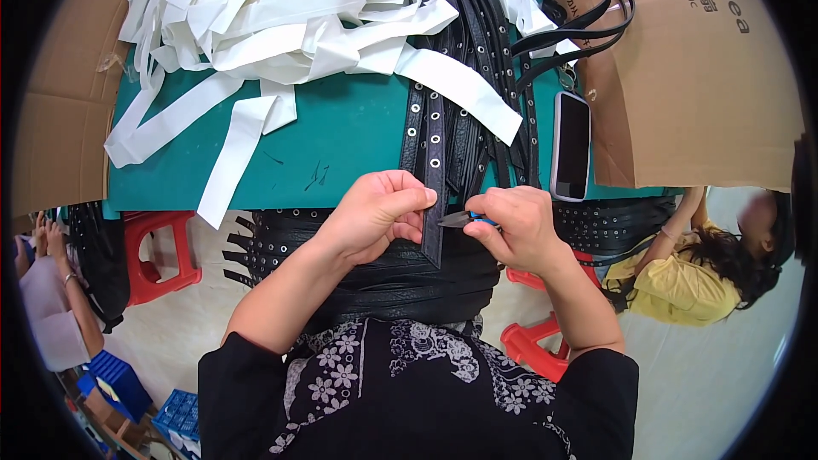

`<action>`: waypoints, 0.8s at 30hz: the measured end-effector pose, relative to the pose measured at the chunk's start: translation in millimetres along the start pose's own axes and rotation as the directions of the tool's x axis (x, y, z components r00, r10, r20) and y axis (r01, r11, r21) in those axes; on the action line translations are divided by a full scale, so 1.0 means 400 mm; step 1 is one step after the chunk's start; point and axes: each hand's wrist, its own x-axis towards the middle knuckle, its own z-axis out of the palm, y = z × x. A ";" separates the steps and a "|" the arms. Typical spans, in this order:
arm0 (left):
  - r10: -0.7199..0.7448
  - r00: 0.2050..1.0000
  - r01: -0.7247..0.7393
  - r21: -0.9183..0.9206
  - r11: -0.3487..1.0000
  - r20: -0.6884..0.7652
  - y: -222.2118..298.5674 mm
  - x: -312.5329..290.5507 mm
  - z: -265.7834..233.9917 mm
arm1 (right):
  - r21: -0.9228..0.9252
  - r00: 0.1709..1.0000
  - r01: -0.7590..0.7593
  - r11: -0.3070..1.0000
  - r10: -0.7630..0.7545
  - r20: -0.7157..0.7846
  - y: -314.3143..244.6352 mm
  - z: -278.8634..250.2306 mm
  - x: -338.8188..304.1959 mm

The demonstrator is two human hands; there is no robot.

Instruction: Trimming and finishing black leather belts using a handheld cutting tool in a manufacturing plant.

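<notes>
We sit at a table (341, 132) covered in green matting, with a pale floor below and brown cardboard at both sides. At the far left another person's arm (64, 290) shows beside a red plastic stool (162, 255), and blue crates (128, 388) stand on the floor lower down. Across the upper left of the table lies a heap of white fabric strips (281, 17), some trailing toward the near edge.

Our left hand (375, 213) is at the table's near edge, its fingers (417, 198) pinched together on a black studded belt (433, 162) with metal eyelets, which runs from the pile of black belts (477, 51) farther up the table, over the edge and down toward our lap. More studded black belts (375, 264) are draped across our lap beneath both hands.

Just right of that belt, our right hand (520, 226) has its fingers closed on small blue-handled snips (463, 219), the metal tip pointing left and touching or nearly touching the belt's edge; we cannot tell whether the blades are apart.

Farther right, a phone (571, 145) lies face up on the table beside a large cardboard box (682, 77), with black straps (579, 21) looped over its corner. At the far right a person in a yellow top (682, 285) sits low, near another red stool (537, 349).
</notes>
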 end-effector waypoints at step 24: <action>0.022 1.000 -0.023 0.109 0.994 0.015 0.004 -0.019 0.007 | 0.325 0.984 -0.122 0.938 0.158 -0.086 0.005 0.024 -0.036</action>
